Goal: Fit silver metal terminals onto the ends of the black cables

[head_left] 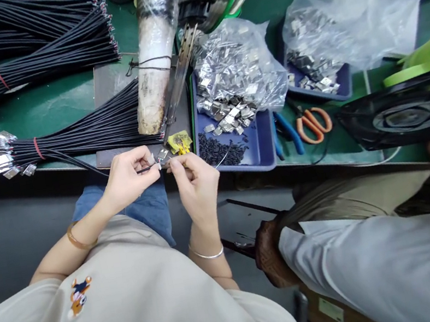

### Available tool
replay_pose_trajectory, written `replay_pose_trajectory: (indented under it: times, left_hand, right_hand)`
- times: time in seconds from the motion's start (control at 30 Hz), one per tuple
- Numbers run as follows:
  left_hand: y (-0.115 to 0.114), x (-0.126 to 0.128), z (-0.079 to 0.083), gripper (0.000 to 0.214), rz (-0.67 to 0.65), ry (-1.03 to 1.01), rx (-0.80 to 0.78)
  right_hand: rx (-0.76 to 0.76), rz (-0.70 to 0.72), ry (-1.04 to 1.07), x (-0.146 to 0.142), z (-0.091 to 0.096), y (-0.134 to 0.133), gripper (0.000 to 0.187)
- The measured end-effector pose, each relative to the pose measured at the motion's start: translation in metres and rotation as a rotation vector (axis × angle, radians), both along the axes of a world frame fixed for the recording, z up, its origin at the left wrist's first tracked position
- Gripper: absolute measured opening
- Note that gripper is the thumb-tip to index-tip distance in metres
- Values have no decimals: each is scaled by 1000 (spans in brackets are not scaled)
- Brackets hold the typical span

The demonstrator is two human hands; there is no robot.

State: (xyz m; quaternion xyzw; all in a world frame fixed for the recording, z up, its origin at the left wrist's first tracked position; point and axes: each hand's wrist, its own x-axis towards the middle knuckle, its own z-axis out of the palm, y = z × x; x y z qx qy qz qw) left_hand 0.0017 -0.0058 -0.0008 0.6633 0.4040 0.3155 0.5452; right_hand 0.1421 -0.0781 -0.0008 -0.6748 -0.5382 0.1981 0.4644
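My left hand (131, 175) pinches a thin black cable (93, 170) close to its end, in front of the table edge. Thumb and forefinger of my right hand (196, 179) press together on a thin silvery wire (222, 159), which sticks out to the right of the hand. Both sets of fingertips nearly meet, and small coloured strands show between them. Just behind the fingertips is a small metal connector (163, 154), beside a yellow piece (180, 142). From the left, the held cable runs out of a tied cable bundle (89, 133) with metal plugs.
A blue tray (263, 141) holds black bits and bagged metal shells (238, 68). Orange-handled scissors (314, 125), blue-handled pliers (288, 133) and a black fan (410, 115) lie farther right. A plastic-wrapped white tube (152, 66) leans behind my hands. A co-worker's sleeve (366, 262) is at right.
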Motion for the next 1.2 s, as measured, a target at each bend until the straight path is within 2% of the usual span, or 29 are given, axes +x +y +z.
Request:
replay_pose_trajectory:
  times: [0.33, 0.7, 0.97, 1.07, 1.2]
  left_hand:
    - [-1, 2, -2, 17, 1, 21, 63]
    - [-1, 1, -1, 14, -19, 18, 70]
    - [0, -2, -2, 16, -60, 6, 71]
    - [1, -7, 2, 16, -126, -49, -7]
    - [4, -12, 13, 13, -217, -105, -48]
  right_hand:
    - [7, 43, -36, -3, 1, 0, 25]
    - [17, 7, -77, -6, 2, 0, 25]
    - [100, -44, -250, -11, 1, 1, 30]
    - [59, -81, -154, -8, 2, 0, 30]
    - [-17, -119, 169, 0, 5, -1, 23]
